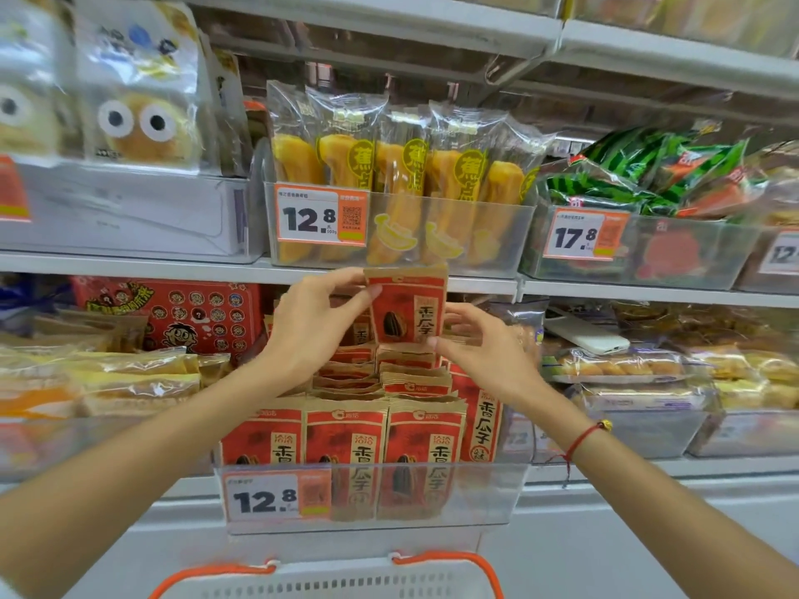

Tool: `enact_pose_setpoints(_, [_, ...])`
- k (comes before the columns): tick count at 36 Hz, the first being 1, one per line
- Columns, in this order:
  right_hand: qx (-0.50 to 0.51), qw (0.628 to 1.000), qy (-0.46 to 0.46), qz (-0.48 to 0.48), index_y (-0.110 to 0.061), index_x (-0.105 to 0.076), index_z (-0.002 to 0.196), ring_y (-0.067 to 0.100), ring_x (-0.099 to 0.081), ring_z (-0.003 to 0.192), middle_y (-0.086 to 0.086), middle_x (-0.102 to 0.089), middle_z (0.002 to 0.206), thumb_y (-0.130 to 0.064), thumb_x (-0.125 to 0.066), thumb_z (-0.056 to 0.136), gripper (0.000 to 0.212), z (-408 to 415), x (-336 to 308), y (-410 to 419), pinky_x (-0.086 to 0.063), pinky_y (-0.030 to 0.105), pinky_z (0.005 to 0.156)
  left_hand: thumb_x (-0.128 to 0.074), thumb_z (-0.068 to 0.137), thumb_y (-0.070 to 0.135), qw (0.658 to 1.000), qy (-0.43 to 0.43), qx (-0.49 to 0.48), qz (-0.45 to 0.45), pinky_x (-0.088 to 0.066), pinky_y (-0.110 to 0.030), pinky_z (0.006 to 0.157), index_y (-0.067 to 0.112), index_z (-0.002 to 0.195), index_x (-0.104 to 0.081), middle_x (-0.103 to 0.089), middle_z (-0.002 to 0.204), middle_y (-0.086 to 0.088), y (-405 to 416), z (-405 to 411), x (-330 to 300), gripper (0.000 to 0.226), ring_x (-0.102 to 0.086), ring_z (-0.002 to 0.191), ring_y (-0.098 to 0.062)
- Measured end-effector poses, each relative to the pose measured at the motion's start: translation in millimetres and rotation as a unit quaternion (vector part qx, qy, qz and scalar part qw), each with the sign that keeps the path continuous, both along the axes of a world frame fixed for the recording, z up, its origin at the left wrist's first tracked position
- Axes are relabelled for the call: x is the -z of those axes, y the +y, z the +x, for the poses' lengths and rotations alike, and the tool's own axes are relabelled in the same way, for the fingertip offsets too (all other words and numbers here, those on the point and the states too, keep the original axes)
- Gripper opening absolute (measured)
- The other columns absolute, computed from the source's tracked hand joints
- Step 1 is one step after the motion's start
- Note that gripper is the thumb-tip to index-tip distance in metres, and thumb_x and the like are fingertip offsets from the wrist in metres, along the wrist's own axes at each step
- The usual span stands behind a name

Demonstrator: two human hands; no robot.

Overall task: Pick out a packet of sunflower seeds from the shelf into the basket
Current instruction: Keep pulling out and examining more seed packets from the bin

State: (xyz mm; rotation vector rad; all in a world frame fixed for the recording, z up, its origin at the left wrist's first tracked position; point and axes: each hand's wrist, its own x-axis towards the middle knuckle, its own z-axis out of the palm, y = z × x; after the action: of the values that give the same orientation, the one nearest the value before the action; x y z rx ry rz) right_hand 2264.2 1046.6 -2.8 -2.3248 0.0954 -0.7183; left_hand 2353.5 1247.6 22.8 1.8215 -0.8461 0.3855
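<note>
In front of the shelf edge, above the clear bin (475, 499) of matching stock, a red-and-tan packet of sunflower seeds (408, 309) is held upright in the air. The left hand (311, 326) pinches its upper left corner between thumb and fingertips, a closed grip on the packet. The right hand (484, 352) has its fingers loosely curled at the packet's lower right corner, the thumb tip touching the bottom edge; whether this grip truly clamps the packet, I cannot tell. A red string bracelet (583, 438) circles the right wrist. Below both forearms, the basket (328, 581) with orange handles sits at the bottom of the view. A price tag (263, 497) reading 12.8 fronts the bin.
</note>
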Motion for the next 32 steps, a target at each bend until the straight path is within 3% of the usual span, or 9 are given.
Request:
enact_pose_setpoints(3, [-0.017,0.998,-0.054,0.002,-0.029,-0.066,0.115,-0.007,-0.061,0.101,-0.022,-0.068,0.105,-0.026,-0.068,0.089,0.026,-5.2,-5.3,9.3,-0.049,0.028,0.097,-0.062,0.094,0.033,0.998,0.012,0.036,-0.040,-0.048,-0.036,0.098,0.038,0.100,-0.071,-0.073,0.097,0.018,8.4,-7.3,-6.7,0.012,-0.065,0.099,-0.001])
enact_pose_setpoints(5, [-0.011,0.996,-0.094,0.001,-0.028,-0.068,0.115,-0.004,-0.063,0.098,-0.020,-0.070,0.104,-0.023,-0.068,0.089,0.026,-9.1,-11.5,15.6,-0.051,0.026,0.093,-0.062,0.094,0.028,0.996,0.017,0.051,-0.071,-0.047,-0.026,0.098,0.036,0.102,-0.071,-0.073,0.099,0.020,13.3,-13.9,-13.0,0.014,-0.064,0.100,0.003])
enact_pose_setpoints(9, [-0.008,0.991,-0.133,0.014,-0.022,-0.069,0.118,0.006,-0.064,0.098,-0.012,-0.071,0.106,-0.026,-0.067,0.090,0.028,-17.9,-21.1,28.0,-0.051,0.029,0.091,-0.062,0.094,0.022,0.992,0.052,0.062,-0.100,-0.040,-0.012,0.089,0.037,0.114,-0.061,-0.067,0.108,0.022,21.5,-29.4,-15.5,0.025,-0.059,0.104,0.011])
enact_pose_setpoints(13, [-0.025,0.987,-0.153,0.044,-0.020,-0.068,0.118,0.001,-0.065,0.095,-0.011,-0.071,0.105,-0.028,-0.064,0.093,0.027,-33.0,-20.5,46.1,-0.050,0.018,0.086,-0.063,0.092,0.028,0.985,0.113,0.084,-0.100,-0.043,-0.005,0.081,0.032,0.132,-0.048,-0.058,0.118,0.025,29.3,-48.8,4.6,0.044,-0.056,0.105,0.015])
enact_pose_setpoints(17, [-0.068,0.982,-0.143,0.108,-0.024,-0.068,0.108,0.001,-0.068,0.089,-0.012,-0.073,0.097,-0.024,-0.063,0.092,0.017,-50.7,-6.5,66.8,-0.052,0.016,0.078,-0.061,0.091,0.031,0.978,0.157,0.093,-0.096,-0.050,-0.013,0.087,0.033,0.124,-0.056,-0.063,0.114,0.024,34.2,-65.7,29.4,0.034,-0.060,0.102,0.013])
enact_pose_setpoints(24, [-0.102,0.966,-0.060,0.229,-0.032,-0.067,0.091,-0.002,-0.068,0.085,-0.018,-0.074,0.087,-0.024,-0.066,0.089,0.008,-68.0,29.8,77.9,-0.052,0.014,0.075,-0.067,0.080,0.034,0.962,0.230,0.085,-0.119,-0.054,-0.013,0.069,0.024,0.118,-0.065,-0.072,0.105,0.012,52.8,-81.9,61.8,0.039,-0.067,0.095,0.002])
enact_pose_setpoints(27, [-0.108,0.965,-0.035,0.236,-0.032,-0.065,0.096,-0.001,-0.068,0.088,-0.013,-0.073,0.093,-0.021,-0.071,0.085,0.017,-71.8,38.3,78.5,-0.053,0.015,0.078,-0.068,0.071,0.042,0.964,0.234,0.074,-0.106,-0.055,-0.019,0.079,0.029,0.111,-0.067,-0.073,0.103,0.014,58.9,-85.9,73.8,0.043,-0.067,0.097,0.001])
enact_pose_setpoints(32, [-0.089,0.965,-0.017,0.246,-0.032,-0.061,0.105,-0.006,-0.066,0.088,-0.015,-0.070,0.101,-0.023,-0.077,0.079,0.032,-77.2,46.9,86.4,-0.052,0.012,0.072,-0.071,0.078,0.030,0.956,0.257,0.102,-0.095,-0.052,-0.010,0.061,0.033,0.101,-0.066,-0.072,0.096,0.012,65.1,-88.8,84.7,0.023,-0.067,0.087,0.006])
